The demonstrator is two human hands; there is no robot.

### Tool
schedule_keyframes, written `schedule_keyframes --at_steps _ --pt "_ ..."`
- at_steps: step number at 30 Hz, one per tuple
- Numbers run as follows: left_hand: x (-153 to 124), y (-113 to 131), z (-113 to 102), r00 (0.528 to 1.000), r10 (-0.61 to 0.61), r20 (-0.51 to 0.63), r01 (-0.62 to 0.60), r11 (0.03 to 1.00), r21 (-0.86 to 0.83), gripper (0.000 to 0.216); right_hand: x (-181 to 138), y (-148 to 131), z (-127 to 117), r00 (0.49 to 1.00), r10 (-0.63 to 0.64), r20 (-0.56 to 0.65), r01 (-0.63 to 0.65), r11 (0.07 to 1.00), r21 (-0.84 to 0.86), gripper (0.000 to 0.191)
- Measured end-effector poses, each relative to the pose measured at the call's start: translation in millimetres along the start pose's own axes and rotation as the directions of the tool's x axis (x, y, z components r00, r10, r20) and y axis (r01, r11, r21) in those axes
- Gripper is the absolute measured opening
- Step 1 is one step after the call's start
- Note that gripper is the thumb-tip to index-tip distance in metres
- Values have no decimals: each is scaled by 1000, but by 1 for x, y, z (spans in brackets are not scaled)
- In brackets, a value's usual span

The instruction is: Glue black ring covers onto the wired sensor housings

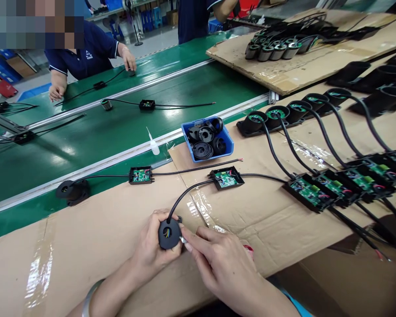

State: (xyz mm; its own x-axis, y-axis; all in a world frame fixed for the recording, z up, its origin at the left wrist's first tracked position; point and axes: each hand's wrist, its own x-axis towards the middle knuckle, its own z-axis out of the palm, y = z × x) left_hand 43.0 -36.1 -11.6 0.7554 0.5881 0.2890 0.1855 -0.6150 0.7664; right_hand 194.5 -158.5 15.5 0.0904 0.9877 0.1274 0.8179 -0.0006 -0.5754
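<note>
My left hand (152,246) is closed around a round black housing (169,233) with coloured wires showing in its middle. A black cable runs from the housing up to an open black box holding a green circuit board (226,178). My right hand (218,259) pinches a small metal piece against the housing's right edge with thumb and forefinger. Both hands rest over cardboard (86,255) taped to the bench.
A blue bin (227,140) of black round parts sits ahead, with a white glue bottle (153,143) to its left. Several wired housings and board boxes (317,191) lie at right. Another finished unit (140,175) lies by the green conveyor (119,119). A person in dark blue (86,55) works across it.
</note>
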Motion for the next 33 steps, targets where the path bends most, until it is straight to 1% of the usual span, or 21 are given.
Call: schedule_keyframes --at_steps 3,7,19,26,33 --pt "0 0 0 1000 -6 2 6 1000 0 41 0 0 -1 1000 -2 -18 2 1000 0 41" --pt "0 1 0 1000 -3 9 3 1000 -11 41 1 -1 -4 999 17 37 -18 999 47 40" --pt "-1 0 2 1000 26 -7 -26 1000 -8 42 2 -3 -7 990 83 114 -96 989 114 41" --pt "0 1 1 1000 12 -8 -12 1000 -5 41 1 -1 -2 998 28 49 -31 998 57 44" --pt "-1 0 1 1000 -20 7 20 1000 -7 42 -2 1 4 997 -64 -52 60 995 -75 44"
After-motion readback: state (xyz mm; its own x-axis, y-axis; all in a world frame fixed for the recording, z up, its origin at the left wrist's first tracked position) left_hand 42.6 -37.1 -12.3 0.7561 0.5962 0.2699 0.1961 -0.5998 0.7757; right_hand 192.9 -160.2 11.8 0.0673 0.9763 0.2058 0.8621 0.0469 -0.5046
